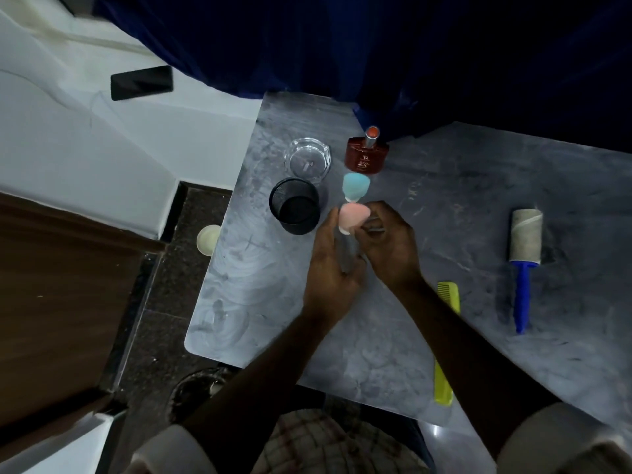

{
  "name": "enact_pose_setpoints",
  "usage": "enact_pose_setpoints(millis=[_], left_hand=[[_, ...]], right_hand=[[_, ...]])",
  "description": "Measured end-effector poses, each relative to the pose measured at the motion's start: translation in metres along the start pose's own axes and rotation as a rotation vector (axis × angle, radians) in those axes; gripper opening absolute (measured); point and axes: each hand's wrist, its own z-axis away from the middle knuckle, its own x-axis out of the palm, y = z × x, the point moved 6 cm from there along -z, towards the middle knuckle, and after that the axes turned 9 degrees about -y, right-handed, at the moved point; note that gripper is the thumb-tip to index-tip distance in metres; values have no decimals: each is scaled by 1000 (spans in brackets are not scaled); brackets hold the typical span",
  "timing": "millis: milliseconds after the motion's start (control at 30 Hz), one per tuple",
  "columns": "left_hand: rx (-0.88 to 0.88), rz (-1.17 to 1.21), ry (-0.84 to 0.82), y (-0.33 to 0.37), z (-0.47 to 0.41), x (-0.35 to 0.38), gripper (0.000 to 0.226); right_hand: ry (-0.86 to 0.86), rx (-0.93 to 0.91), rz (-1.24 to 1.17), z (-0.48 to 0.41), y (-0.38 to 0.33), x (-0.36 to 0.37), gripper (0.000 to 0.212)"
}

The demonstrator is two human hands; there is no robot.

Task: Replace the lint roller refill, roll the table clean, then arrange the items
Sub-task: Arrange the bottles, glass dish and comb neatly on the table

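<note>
- Left hand [328, 268] grips the pink brush [352, 217] by its grey handle; right hand [390, 248] curls at its head, and I cannot tell if it grips.
- Roller [526, 239] lies at the right of the tabletop [273, 319], well apart.
- The brush is probably bound for the cup [295, 205]: lower it handle-first and steady.

The lint roller [525, 254] lies flat on the right of the grey marbled table [444, 206], its soiled grey-white roll at the far end and its blue handle pointing towards the person. A yellow-green comb [444, 340] lies lengthwise near the front edge, its middle hidden under a forearm. A black mesh cup [297, 206] stands upright, just in front of a clear glass ashtray [307, 160]. Beside the ashtray stands a red-brown perfume bottle [366, 155]. A pink sponge applicator [352, 218] is held in the left hand [333, 265] by its grey handle, with the right hand [390, 244] at its head. A blue sponge head [355, 187] sits just beyond it.
</note>
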Motion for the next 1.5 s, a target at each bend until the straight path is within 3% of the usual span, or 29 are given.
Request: enact_pose_setpoints(millis=[633, 1500], left_hand=[[-47, 94, -18, -18, -18, -1, 78], [-71, 58, -48, -30, -11, 1, 86]], right_hand=[[-59, 22, 249, -15, -1, 19, 36], [-66, 16, 263, -8, -3, 18, 35]])
